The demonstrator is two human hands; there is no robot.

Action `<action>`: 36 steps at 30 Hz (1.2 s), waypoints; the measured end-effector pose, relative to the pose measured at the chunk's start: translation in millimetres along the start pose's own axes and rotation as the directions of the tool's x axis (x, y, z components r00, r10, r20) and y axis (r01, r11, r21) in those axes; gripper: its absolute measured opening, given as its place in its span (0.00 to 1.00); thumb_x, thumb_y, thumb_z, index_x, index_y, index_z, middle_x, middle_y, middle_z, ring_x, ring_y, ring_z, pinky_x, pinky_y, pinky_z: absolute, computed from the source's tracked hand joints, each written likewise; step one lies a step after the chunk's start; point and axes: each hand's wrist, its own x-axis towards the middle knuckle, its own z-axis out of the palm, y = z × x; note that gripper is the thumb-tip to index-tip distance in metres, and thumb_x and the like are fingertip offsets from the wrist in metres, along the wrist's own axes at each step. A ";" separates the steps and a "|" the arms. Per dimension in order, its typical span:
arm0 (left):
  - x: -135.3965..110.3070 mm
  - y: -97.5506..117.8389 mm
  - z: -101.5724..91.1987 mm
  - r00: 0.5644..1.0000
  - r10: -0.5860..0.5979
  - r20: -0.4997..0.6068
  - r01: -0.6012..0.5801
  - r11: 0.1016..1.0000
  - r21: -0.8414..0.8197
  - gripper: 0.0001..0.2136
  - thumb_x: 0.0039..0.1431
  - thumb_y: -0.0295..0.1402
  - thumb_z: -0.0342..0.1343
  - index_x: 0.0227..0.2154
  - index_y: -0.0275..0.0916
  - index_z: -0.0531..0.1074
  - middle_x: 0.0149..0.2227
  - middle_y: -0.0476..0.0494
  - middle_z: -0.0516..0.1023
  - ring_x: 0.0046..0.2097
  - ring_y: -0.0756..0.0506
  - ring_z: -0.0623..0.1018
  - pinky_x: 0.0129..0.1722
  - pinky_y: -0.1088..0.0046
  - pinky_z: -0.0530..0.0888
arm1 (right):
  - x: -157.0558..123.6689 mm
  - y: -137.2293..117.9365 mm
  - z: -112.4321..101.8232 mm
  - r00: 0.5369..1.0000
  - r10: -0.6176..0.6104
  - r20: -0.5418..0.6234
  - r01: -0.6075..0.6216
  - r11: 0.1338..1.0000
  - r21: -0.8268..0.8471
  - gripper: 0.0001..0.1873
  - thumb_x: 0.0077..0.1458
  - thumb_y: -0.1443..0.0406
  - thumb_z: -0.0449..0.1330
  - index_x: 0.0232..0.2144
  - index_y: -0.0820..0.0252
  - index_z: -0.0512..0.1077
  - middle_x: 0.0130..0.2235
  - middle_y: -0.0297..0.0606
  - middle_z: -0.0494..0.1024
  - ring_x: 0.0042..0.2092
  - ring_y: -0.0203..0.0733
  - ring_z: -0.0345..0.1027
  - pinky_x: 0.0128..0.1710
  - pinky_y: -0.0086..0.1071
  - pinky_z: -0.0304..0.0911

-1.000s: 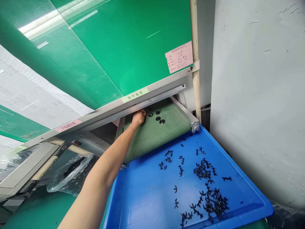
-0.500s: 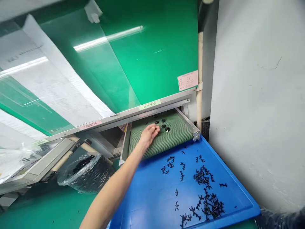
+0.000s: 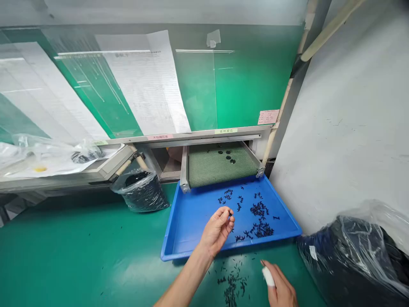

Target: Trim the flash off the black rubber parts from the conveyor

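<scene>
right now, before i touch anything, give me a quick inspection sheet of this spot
surface: green floor, loose black parts scattered on it
job's things: blue tray holding black plastic parts; green mesh conveyor belt carrying round black parts
clutter: clear bag of black parts, larger clear bag with dark contents
grippers: left hand pinching small black part; right hand with white finger wrap
cables: nothing seen
surroundings: green panel, papers, pale wall

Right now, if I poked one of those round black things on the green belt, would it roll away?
Probably not far. The round black pieces seem to lie flat on their faces, so they'd likely stay put unless stood on edge. The ribbed green belt looks rough and may grip them. They're small, so probably light, but I can't tell their material.
</scene>
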 end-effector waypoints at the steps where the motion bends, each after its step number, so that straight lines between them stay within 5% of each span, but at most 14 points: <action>1: -13.0 -0.1 -2.3 1.000 -0.011 0.004 0.011 1.000 0.022 0.14 0.41 0.33 0.71 0.30 0.35 0.74 0.33 0.48 0.74 0.30 0.56 0.74 0.31 0.83 0.74 | 10.7 -9.1 -4.8 0.996 -0.088 0.014 0.087 0.995 0.041 0.18 0.59 0.71 0.47 0.45 0.56 0.73 0.42 0.40 0.81 0.44 0.43 0.76 0.37 0.29 0.74; 8: -84.9 1.2 -19.3 0.997 -0.050 0.050 0.046 0.995 0.092 0.13 0.45 0.32 0.69 0.32 0.35 0.73 0.35 0.45 0.76 0.32 0.54 0.76 0.34 0.82 0.74 | 52.6 -109.9 -59.8 0.977 -0.214 0.009 0.211 0.971 0.112 0.18 0.60 0.72 0.46 0.46 0.56 0.70 0.38 0.39 0.78 0.37 0.39 0.74 0.34 0.30 0.71; 12: -107.1 -4.9 -26.4 0.998 -0.027 0.058 0.024 0.998 0.063 0.13 0.45 0.32 0.69 0.32 0.36 0.73 0.34 0.46 0.76 0.30 0.55 0.75 0.30 0.81 0.72 | 50.6 -138.7 -72.0 0.951 -0.304 0.060 0.301 0.952 0.054 0.20 0.57 0.75 0.45 0.46 0.58 0.69 0.34 0.39 0.76 0.34 0.40 0.70 0.31 0.31 0.67; 26: -126.7 -2.7 -42.3 0.996 -0.004 0.094 -0.020 0.967 0.254 0.12 0.46 0.35 0.67 0.33 0.36 0.77 0.29 0.44 0.76 0.31 0.51 0.74 0.33 0.75 0.70 | 38.4 -154.7 -76.4 0.913 -0.359 0.196 0.391 0.906 -0.164 0.26 0.53 0.78 0.45 0.51 0.59 0.67 0.32 0.38 0.72 0.33 0.41 0.65 0.29 0.33 0.59; 36: -126.0 15.4 -60.2 0.989 -0.040 0.141 -0.034 0.873 0.486 0.09 0.47 0.34 0.66 0.31 0.36 0.78 0.24 0.46 0.77 0.27 0.50 0.73 0.33 0.72 0.70 | 48.9 -156.5 -72.3 0.816 -0.504 0.282 0.572 0.776 -0.267 0.26 0.51 0.82 0.48 0.47 0.56 0.69 0.28 0.34 0.67 0.29 0.39 0.54 0.28 0.35 0.47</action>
